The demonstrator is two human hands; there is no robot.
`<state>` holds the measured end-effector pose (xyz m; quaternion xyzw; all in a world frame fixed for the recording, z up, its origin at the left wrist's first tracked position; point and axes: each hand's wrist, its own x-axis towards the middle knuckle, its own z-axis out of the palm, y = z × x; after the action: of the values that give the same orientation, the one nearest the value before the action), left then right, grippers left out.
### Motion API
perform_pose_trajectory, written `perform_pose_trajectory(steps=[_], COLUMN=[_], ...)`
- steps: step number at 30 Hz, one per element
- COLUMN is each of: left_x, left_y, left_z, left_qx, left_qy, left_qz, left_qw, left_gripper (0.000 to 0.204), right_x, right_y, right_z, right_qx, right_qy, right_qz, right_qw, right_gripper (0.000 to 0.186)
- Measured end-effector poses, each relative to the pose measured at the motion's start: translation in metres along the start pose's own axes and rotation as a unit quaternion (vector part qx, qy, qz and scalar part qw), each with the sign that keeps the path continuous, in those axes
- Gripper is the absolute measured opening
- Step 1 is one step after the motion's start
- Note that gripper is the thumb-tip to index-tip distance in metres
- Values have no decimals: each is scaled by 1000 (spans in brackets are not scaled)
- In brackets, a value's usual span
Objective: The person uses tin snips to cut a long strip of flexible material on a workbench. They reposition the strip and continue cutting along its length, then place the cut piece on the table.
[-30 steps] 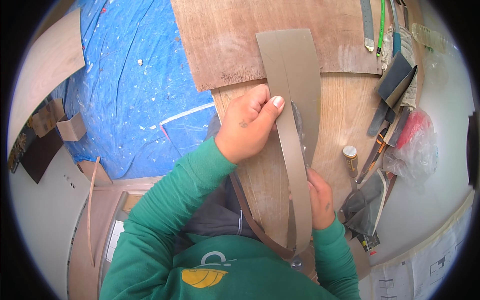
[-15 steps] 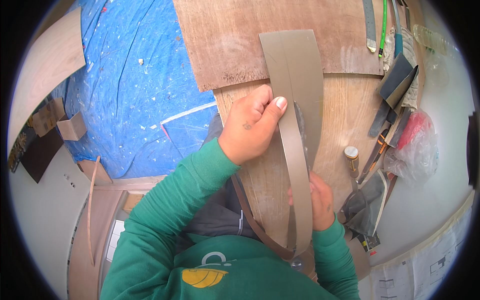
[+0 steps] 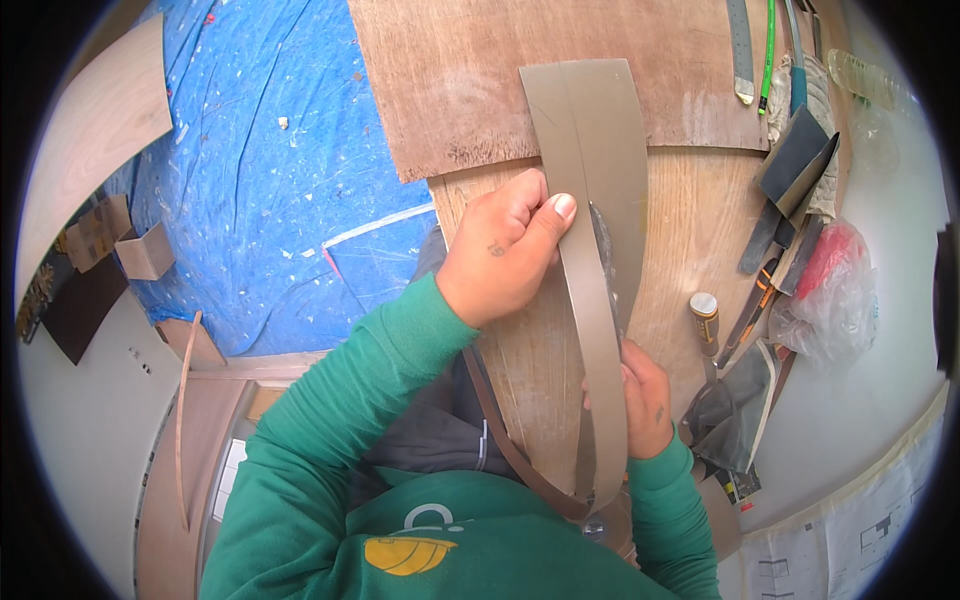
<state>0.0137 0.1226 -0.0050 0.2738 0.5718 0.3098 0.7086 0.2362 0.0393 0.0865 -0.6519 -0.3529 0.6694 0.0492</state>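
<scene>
A long grey-brown flexible sheet (image 3: 612, 150), like edge banding or laminate, lies with its far end on the boards, a thin line running along it. Its near part is split, and a narrow strip (image 3: 597, 370) curls toward my body. My left hand (image 3: 505, 245) pinches this strip near the split, thumb on top. In the slit shows the dark metal blade of what look like scissors (image 3: 603, 245), its tip at the end of the cut. My right hand (image 3: 645, 395) is closed round their handles, under and beside the strip, which hides most of the grip.
Under the sheet are a pale wooden board (image 3: 690, 230) and a browner plywood panel (image 3: 460, 80). Along the right lie a steel ruler (image 3: 740, 50), a green pencil (image 3: 767, 60), sandpaper (image 3: 795, 165), a cutter knife (image 3: 755, 310), a small bottle (image 3: 704, 325) and a plastic bag (image 3: 830, 300). Blue sheeting (image 3: 270, 180) covers the floor at left.
My right hand and the strip's curl have shifted very slightly to the right. The left hand keeps its pinch in almost the same place.
</scene>
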Motion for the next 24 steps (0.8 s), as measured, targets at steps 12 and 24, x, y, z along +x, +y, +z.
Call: perform_pose_trajectory(steps=[12, 24], left_x=[0, 1], left_y=[1, -2], left_z=[1, -2], left_qx=[-21, -20], left_qy=[1, -18], left_qz=[-1, -1], left_qw=[1000, 1000], left_gripper=[27, 29], right_x=[1, 8], right_y=[-2, -3], right_z=[0, 0], right_qx=[40, 38], right_qy=[19, 5], right_qz=[1, 8], right_qw=[999, 999], right_gripper=[34, 40])
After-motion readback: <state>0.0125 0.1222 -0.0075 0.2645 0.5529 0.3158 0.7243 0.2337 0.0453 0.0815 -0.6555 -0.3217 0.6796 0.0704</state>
